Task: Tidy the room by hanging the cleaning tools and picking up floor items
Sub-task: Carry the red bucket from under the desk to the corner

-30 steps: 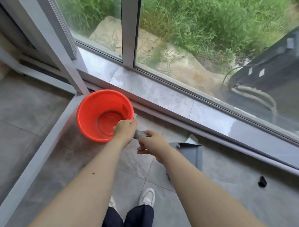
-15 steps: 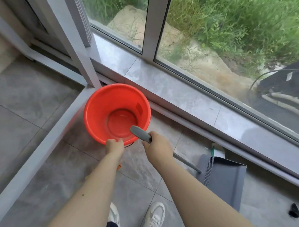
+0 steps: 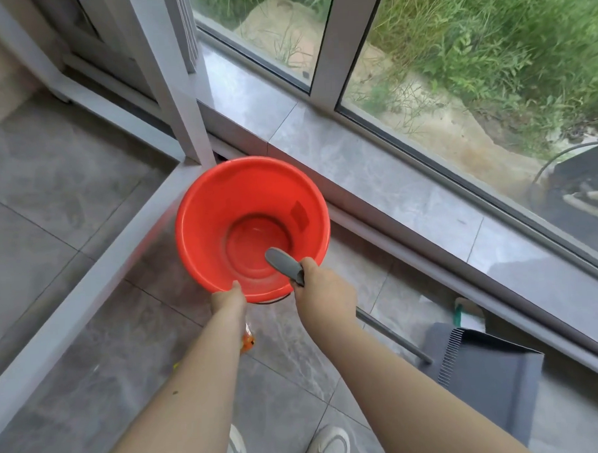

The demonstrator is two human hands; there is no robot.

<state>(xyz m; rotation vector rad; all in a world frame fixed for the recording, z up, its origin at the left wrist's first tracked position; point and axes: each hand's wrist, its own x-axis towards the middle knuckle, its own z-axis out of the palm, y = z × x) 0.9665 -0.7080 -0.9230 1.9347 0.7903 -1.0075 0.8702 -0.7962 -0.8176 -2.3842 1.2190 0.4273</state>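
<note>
Hands [image 3: 323,295] gripping dustpan handle [image 3: 285,265], bucket [image 3: 201,210]

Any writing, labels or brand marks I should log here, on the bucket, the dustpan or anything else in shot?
No readable text anywhere in this view.
Red bucket: a darker square patch on the inner wall, possibly a sticker showing through; no lettering readable.
Grey dustpan and its handle: no visible markings.

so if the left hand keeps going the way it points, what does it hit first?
The left hand points forward at the red bucket and already sits at its near rim. Going straight on, it would likely push the bucket wall; true contact is hard to judge.
</note>
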